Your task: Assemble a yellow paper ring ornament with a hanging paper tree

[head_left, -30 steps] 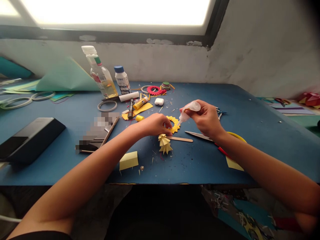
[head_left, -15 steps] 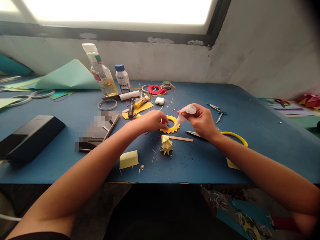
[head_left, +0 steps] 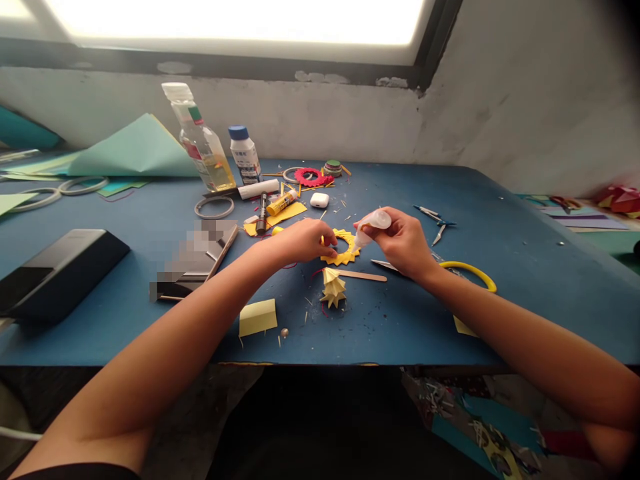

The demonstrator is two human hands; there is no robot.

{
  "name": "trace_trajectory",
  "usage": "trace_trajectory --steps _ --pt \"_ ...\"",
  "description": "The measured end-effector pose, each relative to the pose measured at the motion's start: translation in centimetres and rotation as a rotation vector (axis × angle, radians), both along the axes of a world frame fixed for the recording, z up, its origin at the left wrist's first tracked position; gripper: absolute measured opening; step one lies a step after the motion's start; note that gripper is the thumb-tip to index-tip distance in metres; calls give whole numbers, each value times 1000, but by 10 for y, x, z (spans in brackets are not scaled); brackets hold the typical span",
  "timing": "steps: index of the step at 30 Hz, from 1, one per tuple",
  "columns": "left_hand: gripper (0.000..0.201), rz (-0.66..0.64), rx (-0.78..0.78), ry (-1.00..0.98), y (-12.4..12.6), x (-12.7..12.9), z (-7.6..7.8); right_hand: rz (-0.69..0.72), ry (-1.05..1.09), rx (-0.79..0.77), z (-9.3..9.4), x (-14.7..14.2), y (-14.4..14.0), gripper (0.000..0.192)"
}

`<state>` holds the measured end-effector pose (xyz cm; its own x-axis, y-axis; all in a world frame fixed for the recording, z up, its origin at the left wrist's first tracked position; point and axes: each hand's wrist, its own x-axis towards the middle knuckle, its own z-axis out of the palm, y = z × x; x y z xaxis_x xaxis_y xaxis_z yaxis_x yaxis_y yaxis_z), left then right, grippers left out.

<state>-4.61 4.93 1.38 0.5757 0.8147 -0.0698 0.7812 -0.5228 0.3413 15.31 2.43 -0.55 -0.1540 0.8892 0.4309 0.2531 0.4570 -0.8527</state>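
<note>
My right hand (head_left: pixel 406 239) is closed round a small white squeeze glue bottle (head_left: pixel 376 222), tipped so its nozzle points down to the left. The nozzle tip is at the right rim of a yellow folded-paper ring (head_left: pixel 352 255) with a pointed edge. On the ring's left side, my left hand (head_left: pixel 314 239) grips it with curled fingers, which hide part of it. Just below the ring, a pale yellow folded-paper piece (head_left: pixel 333 289) with star-like points stands by a wooden craft stick (head_left: pixel 364 275). Yellow-handled scissors (head_left: pixel 473 272) lie partly under my right wrist.
Behind my hands are a glue stick (head_left: pixel 282 203), a white earbud case (head_left: pixel 319 200), a red paper ring (head_left: pixel 311 177), a clear bottle (head_left: pixel 205 150) and a blue-capped bottle (head_left: pixel 245 157). A phone-like device (head_left: pixel 200 263) lies left; a compass (head_left: pixel 434 215) lies right.
The view has shifted very slightly. Both hands, the glue bottle and the yellow ring stay in nearly the same places.
</note>
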Motion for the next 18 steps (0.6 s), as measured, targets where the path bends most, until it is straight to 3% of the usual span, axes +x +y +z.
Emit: trace_trajectory --steps 18 --pt "30 -7 10 21 0 1 1 7 -6 24 -2 -2 1 10"
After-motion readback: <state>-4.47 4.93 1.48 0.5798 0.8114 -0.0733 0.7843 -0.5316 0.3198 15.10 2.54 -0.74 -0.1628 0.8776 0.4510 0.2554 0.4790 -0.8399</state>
